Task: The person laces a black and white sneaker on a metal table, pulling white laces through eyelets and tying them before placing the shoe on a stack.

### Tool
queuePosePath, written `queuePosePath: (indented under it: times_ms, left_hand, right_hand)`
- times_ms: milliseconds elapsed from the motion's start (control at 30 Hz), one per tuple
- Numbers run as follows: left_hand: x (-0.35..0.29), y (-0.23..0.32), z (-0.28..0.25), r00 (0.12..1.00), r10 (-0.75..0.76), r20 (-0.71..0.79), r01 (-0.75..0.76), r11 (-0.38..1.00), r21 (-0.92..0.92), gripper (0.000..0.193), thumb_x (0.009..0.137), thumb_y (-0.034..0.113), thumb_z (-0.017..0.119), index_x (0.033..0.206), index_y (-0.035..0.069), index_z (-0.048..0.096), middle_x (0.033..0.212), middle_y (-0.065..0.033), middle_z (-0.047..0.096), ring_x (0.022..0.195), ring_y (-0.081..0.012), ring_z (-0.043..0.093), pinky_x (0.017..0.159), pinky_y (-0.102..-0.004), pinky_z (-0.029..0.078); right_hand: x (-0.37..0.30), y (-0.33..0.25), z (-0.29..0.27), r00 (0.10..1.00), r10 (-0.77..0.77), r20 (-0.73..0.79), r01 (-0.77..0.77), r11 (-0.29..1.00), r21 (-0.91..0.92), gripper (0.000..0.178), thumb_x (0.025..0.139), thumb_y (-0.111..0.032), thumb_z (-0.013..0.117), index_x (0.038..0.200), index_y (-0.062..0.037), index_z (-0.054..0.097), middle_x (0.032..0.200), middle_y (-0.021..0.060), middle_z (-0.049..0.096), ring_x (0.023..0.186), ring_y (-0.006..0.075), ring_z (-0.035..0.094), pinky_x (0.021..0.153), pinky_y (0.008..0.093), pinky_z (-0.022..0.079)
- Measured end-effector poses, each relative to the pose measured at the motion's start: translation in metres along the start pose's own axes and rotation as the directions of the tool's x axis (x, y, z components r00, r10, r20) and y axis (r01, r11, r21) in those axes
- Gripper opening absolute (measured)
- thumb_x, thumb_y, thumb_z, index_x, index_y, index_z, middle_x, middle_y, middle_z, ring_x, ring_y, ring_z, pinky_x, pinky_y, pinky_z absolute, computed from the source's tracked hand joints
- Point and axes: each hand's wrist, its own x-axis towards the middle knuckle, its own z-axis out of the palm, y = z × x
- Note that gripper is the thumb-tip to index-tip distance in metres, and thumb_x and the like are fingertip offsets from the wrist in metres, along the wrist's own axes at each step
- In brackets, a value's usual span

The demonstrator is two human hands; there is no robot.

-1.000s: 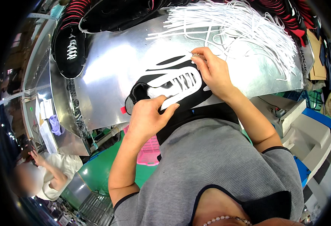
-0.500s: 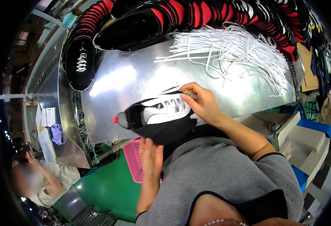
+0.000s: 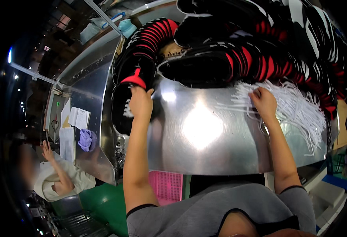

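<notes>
My left hand is closed on a black shoe upper with a red heel piece, at the near end of a row on the left of the metal table. White lacing shows on that upper beside my wrist. My right hand has its fingers curled and pressed together at the left end of a pile of white shoelaces, pinching laces there. Whether a small tool is also in its palm is hidden.
Nested black and red shoe uppers run along the far side of the metal table. A pink basket stands below its near edge. At far left, papers and a purple cloth lie near another person.
The laced shoe upper has gone from the table's middle to the left row with my left hand. My right hand has reached forward to the laces; its small tool no longer shows. The view has shifted.
</notes>
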Motion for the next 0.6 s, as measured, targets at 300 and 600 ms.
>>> queuePosePath:
  times_ms: [300,600]
  left_hand:
    - [0.050,-0.035,0.073,0.965,0.201,-0.168,-0.231,0.955,-0.186,0.074,0.082,0.022,0.076,0.142,-0.004,0.040,0.126,-0.0238,0.054,0.114,-0.0403,0.054,0.098,-0.0445,0.044]
    - [0.037,0.037,0.035,0.995,-0.070,-0.070,-0.015,0.593,-0.805,0.036,0.087,0.011,0.071,0.121,0.003,0.062,0.107,-0.0096,0.063,0.096,-0.0175,0.059,0.084,-0.0307,0.048]
  right_hand:
    - [-0.013,-0.008,-0.007,0.995,0.020,0.099,-0.061,0.904,0.424,0.013,0.086,-0.013,0.068,0.093,-0.0027,0.065,0.076,0.0078,0.064,0.069,0.0175,0.059,0.067,0.0297,0.046]
    - [-0.103,-0.130,-0.103,0.587,-0.560,0.584,-0.523,0.288,0.802,0.009,0.092,-0.007,0.067,0.100,-0.0032,0.064,0.093,0.0006,0.064,0.084,0.0046,0.057,0.072,0.0201,0.045]
